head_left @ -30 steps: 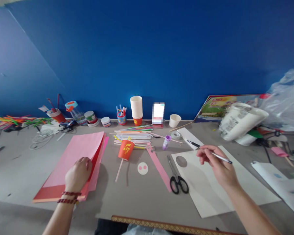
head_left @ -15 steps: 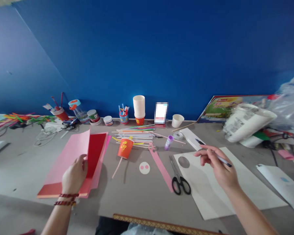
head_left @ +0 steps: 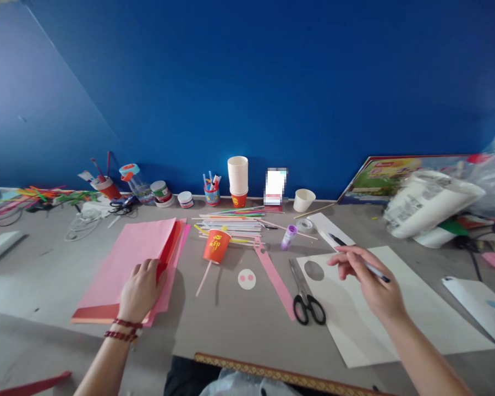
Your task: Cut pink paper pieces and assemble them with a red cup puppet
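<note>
My left hand (head_left: 142, 289), with beaded bracelets on the wrist, is at the right edge of a stack of coloured paper. Its curled fingers are on the top pink paper (head_left: 127, 247), and a strip of red paper (head_left: 170, 246) shows beside them. My right hand (head_left: 369, 280) holds a pen (head_left: 375, 270) between its fingers, above a white sheet (head_left: 355, 308) with a round hole. Black-handled scissors (head_left: 308, 308) overlap that sheet's left edge. Left of them lie a pink paper strip (head_left: 275, 280) and a white disc with two pink dots (head_left: 246, 279).
An orange paper cup (head_left: 216, 246) with a straw beneath it lies tilted mid-table. Behind are several straws (head_left: 231, 226), a glue stick (head_left: 289, 236), a tape roll (head_left: 304, 225) and stacked cups (head_left: 238, 176). A plastic-wrapped white bundle (head_left: 431, 203) stands at the right. A blue wall rises behind.
The top pink sheet, raised at its right side before, has come down flatter over the red one. My left hand has moved right with it. My right hand keeps the pen, nearly still.
</note>
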### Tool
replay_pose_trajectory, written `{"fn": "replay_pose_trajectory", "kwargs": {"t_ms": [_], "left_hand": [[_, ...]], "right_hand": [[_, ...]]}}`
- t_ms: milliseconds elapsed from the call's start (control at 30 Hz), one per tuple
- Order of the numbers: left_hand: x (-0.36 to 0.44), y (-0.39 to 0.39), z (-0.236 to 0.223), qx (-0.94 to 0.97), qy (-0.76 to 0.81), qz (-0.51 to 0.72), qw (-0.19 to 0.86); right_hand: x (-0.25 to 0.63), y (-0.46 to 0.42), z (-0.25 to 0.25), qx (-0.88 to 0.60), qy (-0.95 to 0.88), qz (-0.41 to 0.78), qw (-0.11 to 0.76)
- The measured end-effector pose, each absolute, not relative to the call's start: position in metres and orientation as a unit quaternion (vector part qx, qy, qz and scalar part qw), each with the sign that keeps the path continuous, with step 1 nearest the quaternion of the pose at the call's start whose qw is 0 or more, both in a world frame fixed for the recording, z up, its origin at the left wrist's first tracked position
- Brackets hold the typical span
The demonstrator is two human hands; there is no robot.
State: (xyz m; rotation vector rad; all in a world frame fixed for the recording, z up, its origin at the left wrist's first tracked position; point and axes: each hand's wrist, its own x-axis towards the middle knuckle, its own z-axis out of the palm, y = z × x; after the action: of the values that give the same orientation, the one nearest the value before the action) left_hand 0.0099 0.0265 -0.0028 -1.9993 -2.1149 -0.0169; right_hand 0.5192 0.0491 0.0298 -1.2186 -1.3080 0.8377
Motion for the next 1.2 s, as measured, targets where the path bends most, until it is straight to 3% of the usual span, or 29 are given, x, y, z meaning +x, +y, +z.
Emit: {"fn": "replay_pose_trajectory", "kwargs": {"t_ms": [300, 633, 933, 1200], "left_hand": [[-0.008, 0.024, -0.004, -0.647, -0.756, -0.087, 0.045], [0.006, 0.024, 0.006, -0.621, -0.777, -0.071, 0.071], [0.005, 0.023, -0.002, -0.66, -0.739, -0.129, 0.04], [0.022, 0.012, 0.022, -0.597, -0.715, -0.325, 0.165]], "right_hand": [[0.508, 0.035, 0.04, -0.49, -0.616, 0.23, 0.572], [0.485, 0.03, 0.046, -0.408, -0.779, 0.191, 0.435], [0.483, 0.027, 0.042, -0.399, -0.798, 0.178, 0.416], [0.478, 0.021, 0.042, -0.383, -0.782, 0.228, 0.436]]}}
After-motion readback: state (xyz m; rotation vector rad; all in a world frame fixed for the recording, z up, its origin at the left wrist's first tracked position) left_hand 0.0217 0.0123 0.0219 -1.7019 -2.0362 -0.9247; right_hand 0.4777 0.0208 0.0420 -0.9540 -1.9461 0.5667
